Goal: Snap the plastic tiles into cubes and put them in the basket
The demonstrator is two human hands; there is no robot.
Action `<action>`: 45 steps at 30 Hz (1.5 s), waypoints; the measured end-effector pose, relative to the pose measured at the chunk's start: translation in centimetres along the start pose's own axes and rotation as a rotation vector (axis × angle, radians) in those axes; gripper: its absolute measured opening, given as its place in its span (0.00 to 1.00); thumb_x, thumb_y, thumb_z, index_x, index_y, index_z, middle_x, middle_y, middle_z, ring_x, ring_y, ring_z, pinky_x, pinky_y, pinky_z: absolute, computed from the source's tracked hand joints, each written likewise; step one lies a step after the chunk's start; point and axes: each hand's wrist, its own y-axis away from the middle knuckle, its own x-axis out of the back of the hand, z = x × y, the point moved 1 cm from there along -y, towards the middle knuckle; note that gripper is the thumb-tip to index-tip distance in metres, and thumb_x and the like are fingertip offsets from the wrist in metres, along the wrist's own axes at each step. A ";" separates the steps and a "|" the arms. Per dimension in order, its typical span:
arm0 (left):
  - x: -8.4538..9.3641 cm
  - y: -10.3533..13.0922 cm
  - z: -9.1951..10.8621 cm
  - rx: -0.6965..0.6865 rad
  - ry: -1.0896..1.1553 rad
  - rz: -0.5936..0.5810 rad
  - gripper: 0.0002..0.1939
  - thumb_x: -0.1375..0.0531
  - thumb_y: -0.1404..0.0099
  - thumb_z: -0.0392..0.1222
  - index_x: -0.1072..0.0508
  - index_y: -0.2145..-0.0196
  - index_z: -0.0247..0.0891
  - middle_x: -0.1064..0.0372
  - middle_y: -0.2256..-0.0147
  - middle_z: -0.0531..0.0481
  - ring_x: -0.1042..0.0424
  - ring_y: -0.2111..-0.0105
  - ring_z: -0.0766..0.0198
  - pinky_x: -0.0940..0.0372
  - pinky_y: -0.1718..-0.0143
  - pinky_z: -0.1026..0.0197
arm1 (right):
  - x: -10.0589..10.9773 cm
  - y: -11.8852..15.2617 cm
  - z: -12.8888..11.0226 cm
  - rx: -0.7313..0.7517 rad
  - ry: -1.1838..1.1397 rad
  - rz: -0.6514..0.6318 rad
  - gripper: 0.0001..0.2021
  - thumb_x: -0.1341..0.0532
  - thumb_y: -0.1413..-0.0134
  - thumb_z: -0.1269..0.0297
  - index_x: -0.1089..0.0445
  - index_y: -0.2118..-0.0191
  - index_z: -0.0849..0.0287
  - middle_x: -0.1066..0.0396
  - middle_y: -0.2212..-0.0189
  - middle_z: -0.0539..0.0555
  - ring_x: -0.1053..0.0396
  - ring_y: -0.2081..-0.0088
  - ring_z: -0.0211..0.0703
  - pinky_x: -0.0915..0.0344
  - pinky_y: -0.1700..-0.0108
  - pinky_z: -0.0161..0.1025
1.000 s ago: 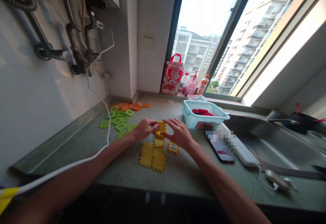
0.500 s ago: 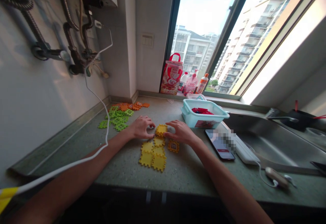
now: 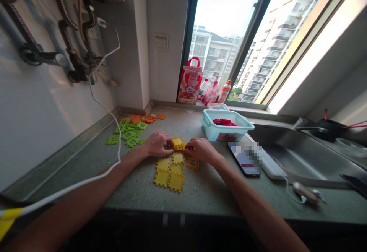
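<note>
A small stack of yellow interlocking puzzle tiles [image 3: 178, 143] sits between my two hands. My left hand [image 3: 157, 144] is curled at its left side, thumb and fingertips against the edge. From the right, my right hand [image 3: 203, 150] pinches the stack's right edge, its fingertips drawn together. Just in front lie joined yellow tiles [image 3: 169, 177] flat on the counter, with toothed edges interlocked. A yellow window-shaped tile [image 3: 192, 163] rests separately below my right hand.
Green tiles [image 3: 132, 131] and orange tiles [image 3: 143, 119] are piled at the back left. A light-blue tub [image 3: 226, 129] with red pieces stands back right, near a phone [image 3: 243, 159], a white power strip [image 3: 272, 166] and the sink [image 3: 292, 156]. A white cable [image 3: 119, 145] hangs across my left forearm.
My right hand's fingers have drawn closed at the stack's edge, and my left hand has come up against its other side. The whole view has shifted slightly.
</note>
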 end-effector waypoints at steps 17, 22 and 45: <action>0.5 -0.1 0.4 -0.002 0.020 -0.017 0.11 0.35 0.36 0.52 0.21 0.66 0.42 0.21 0.66 0.50 0.25 0.63 0.56 0.38 0.57 0.55 | 2.0 -0.6 -0.1 0.099 -0.062 0.160 0.34 0.29 0.46 0.52 0.33 0.34 0.51 0.28 0.41 0.60 0.25 0.46 0.53 0.29 0.46 0.46; 1.3 0.3 -0.4 -0.034 -0.048 -0.010 0.10 0.33 0.38 0.51 0.21 0.68 0.42 0.21 0.66 0.49 0.25 0.61 0.55 0.38 0.54 0.54 | 2.0 -5.5 -1.9 0.233 -0.006 -0.179 0.43 0.26 0.54 0.57 0.37 0.30 0.47 0.30 0.38 0.61 0.26 0.43 0.58 0.29 0.45 0.47; 2.8 1.2 -4.1 0.027 -0.150 0.104 0.16 0.37 0.35 0.58 0.21 0.70 0.43 0.23 0.69 0.48 0.27 0.64 0.54 0.37 0.56 0.52 | 5.8 -9.5 -1.1 0.149 0.128 -0.287 0.21 0.26 0.54 0.62 0.20 0.51 0.50 0.18 0.58 0.51 0.23 0.59 0.44 0.33 0.60 0.34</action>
